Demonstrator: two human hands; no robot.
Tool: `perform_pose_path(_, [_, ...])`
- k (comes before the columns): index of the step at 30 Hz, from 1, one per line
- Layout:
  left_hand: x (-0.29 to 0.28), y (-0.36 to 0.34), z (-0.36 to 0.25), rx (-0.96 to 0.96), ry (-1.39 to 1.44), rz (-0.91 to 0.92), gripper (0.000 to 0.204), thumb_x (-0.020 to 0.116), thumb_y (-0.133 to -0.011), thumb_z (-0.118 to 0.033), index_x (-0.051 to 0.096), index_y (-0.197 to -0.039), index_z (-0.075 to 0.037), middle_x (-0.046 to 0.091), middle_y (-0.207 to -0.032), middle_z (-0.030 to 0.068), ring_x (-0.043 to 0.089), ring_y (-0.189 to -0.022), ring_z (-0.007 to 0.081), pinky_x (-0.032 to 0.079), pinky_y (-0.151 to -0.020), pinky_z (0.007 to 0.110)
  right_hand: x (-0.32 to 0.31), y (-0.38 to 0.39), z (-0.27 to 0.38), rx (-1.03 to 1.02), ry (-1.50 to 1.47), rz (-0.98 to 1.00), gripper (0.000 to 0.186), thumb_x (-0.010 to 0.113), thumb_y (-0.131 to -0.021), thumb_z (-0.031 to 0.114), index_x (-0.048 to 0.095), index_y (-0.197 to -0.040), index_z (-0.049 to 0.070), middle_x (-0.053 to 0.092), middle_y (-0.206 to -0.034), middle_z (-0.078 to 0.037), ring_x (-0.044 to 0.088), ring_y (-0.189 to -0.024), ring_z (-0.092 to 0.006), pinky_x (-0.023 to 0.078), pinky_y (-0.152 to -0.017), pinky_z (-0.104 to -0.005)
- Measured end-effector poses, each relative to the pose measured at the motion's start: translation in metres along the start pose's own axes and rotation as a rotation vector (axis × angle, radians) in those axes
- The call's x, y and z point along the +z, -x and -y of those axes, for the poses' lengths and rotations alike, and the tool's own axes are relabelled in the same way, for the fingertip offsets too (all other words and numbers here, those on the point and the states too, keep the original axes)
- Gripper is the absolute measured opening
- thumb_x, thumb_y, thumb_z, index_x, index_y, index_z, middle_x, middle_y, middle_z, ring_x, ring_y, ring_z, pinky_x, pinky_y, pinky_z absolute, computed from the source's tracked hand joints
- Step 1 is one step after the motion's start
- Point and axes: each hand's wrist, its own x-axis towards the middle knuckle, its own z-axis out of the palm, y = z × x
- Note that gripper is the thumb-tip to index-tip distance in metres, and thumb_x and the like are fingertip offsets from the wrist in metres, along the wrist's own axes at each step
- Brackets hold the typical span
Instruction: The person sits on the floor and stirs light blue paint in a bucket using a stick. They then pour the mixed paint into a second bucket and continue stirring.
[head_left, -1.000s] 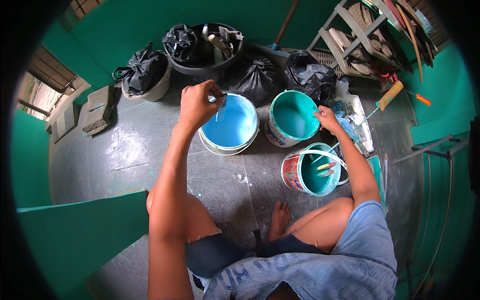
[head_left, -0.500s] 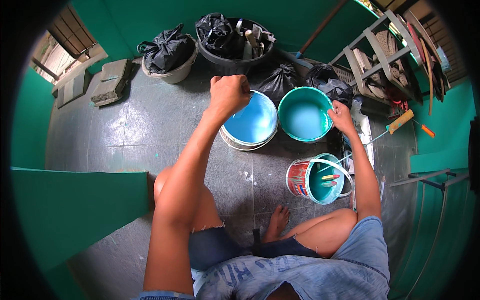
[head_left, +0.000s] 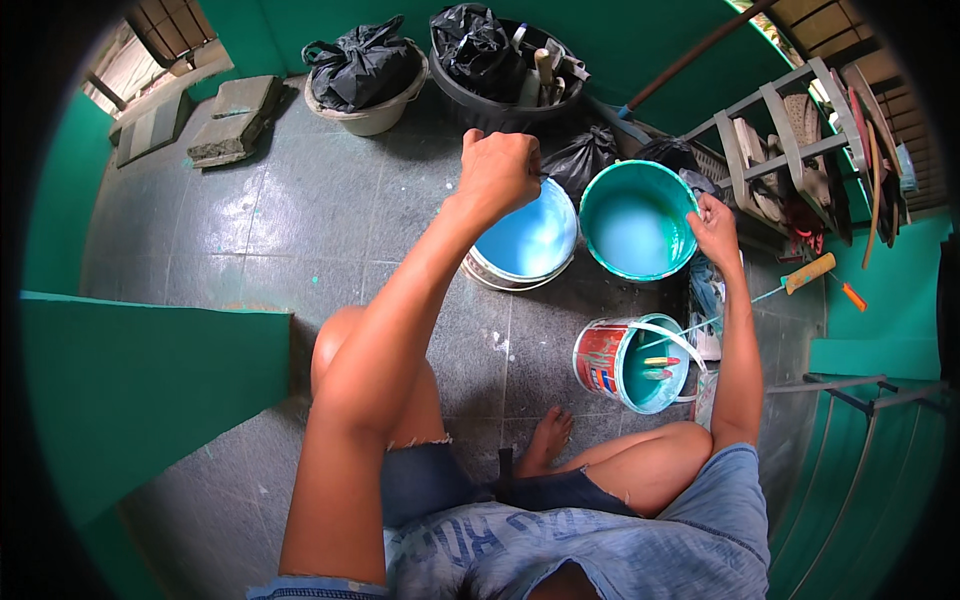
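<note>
My left hand [head_left: 497,170] is closed above the far-left rim of a white bucket [head_left: 510,280] with light blue liquid inside. Whatever its fingers hold is hidden behind the hand. On the right, my right hand [head_left: 714,230] grips the right rim of a teal-smeared bucket [head_left: 683,255], also with bluish liquid in it. The two buckets stand side by side, their rims nearly touching. I cannot tell whether the teal-smeared one rests on the floor. Nearer to me, a red-and-white paint bucket [head_left: 598,360] leans over with its white handle raised and brush handles [head_left: 660,362] inside.
Behind the buckets are black bags [head_left: 580,160], a black tub [head_left: 500,108] of tools and a pale bucket [head_left: 375,122] holding a bag. A paint roller [head_left: 808,273] and a grey rack [head_left: 780,150] stand right. A low green wall [head_left: 150,390] borders the left.
The view has shifted, so the scene sits farther right. The teal-smeared bucket looks slightly larger and shows more inner wall on its right side. Both hands keep their places at the buckets.
</note>
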Motion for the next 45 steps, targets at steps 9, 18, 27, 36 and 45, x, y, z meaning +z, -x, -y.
perform_pose_path(9, [-0.004, 0.003, 0.000, -0.016, -0.053, 0.028, 0.011, 0.067, -0.063, -0.011, 0.067, -0.074, -0.011, 0.068, -0.073, 0.0045, 0.065, -0.073, 0.0239, 0.037, -0.090, 0.039, 0.016, -0.013, 0.073, -0.040, 0.297, -0.094, 0.025, 0.060, -0.067, 0.015, 0.040, -0.065, 0.000, 0.038, -0.055, -0.013, 0.037, -0.051, -0.0234, 0.036, -0.052, -0.0356])
perform_pose_path(18, [-0.001, 0.004, 0.003, 0.002, 0.032, -0.022, 0.007, 0.064, -0.061, -0.007, 0.067, -0.066, -0.012, 0.064, -0.065, 0.0126, 0.064, -0.071, 0.0288, 0.035, -0.089, 0.042, 0.022, -0.022, 0.109, -0.046, 0.400, -0.095, 0.025, 0.060, -0.067, 0.015, 0.041, -0.065, 0.000, 0.038, -0.055, -0.013, 0.037, -0.051, -0.0235, 0.037, -0.052, -0.0351])
perform_pose_path(27, [0.002, 0.002, 0.002, -0.020, -0.051, 0.028, 0.009, 0.066, -0.064, -0.010, 0.068, -0.072, -0.012, 0.067, -0.071, 0.0076, 0.065, -0.073, 0.0256, 0.037, -0.089, 0.040, 0.029, -0.023, 0.127, -0.071, 0.433, -0.100, 0.024, 0.060, -0.067, 0.016, 0.043, -0.065, 0.000, 0.043, -0.055, -0.015, 0.042, -0.051, -0.0289, 0.038, -0.052, -0.0376])
perform_pose_path(36, [0.002, 0.003, 0.000, -0.014, -0.072, 0.051, 0.011, 0.069, -0.065, -0.014, 0.069, -0.076, -0.013, 0.068, -0.073, 0.0051, 0.065, -0.073, 0.0243, 0.038, -0.088, 0.038, 0.030, -0.026, 0.130, -0.120, 0.420, -0.109, 0.024, 0.061, -0.067, 0.016, 0.044, -0.064, 0.000, 0.043, -0.054, -0.015, 0.044, -0.049, -0.0285, 0.038, -0.051, -0.0377])
perform_pose_path(45, [0.000, 0.003, -0.002, -0.017, -0.076, 0.071, 0.012, 0.071, -0.065, -0.016, 0.069, -0.076, -0.013, 0.068, -0.074, 0.0053, 0.064, -0.075, 0.0249, 0.037, -0.087, 0.039, 0.029, -0.024, 0.140, -0.085, 0.459, -0.065, 0.020, 0.062, -0.066, 0.014, 0.050, -0.067, -0.002, 0.052, -0.059, -0.020, 0.054, -0.058, -0.0390, 0.044, -0.058, -0.0416])
